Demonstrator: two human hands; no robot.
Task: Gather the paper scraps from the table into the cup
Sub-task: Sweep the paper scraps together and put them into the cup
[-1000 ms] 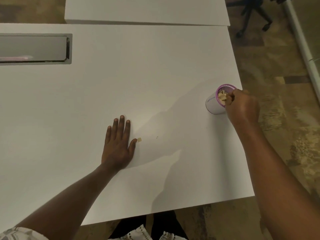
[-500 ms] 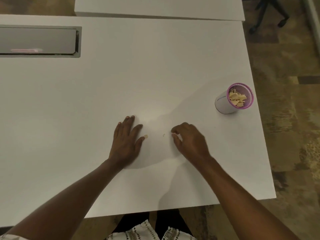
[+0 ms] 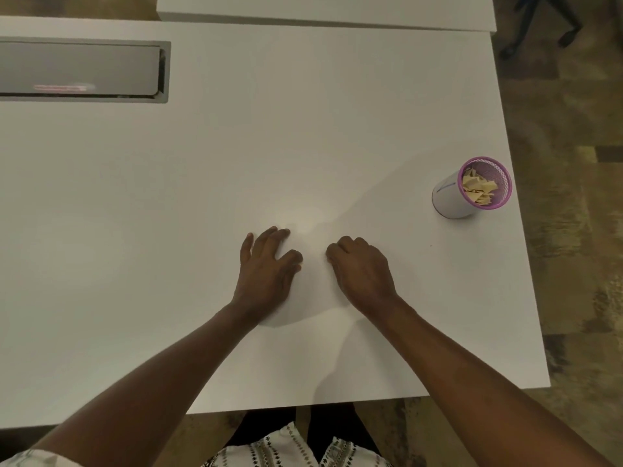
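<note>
A white cup with a purple mesh rim (image 3: 453, 200) stands near the table's right edge, with several beige paper scraps (image 3: 478, 190) inside it. My left hand (image 3: 266, 267) lies palm down on the white table (image 3: 168, 230), fingers spread and thumb bent towards the right. Just to its right, my right hand (image 3: 362, 269) rests knuckles up with its fingers curled, fingertips on the table. A narrow gap separates the two hands. No loose scrap shows on the table; whatever lies under the fingertips is hidden.
A grey recessed cable tray (image 3: 81, 72) is set into the table at the far left. A second white tabletop (image 3: 320, 8) adjoins the far edge. The right table edge runs close to the cup, with patterned floor and a chair base (image 3: 539, 25) beyond.
My right hand left the cup and came back to the table beside my left hand. The small scrap next to my left thumb is no longer visible. The view shifted left.
</note>
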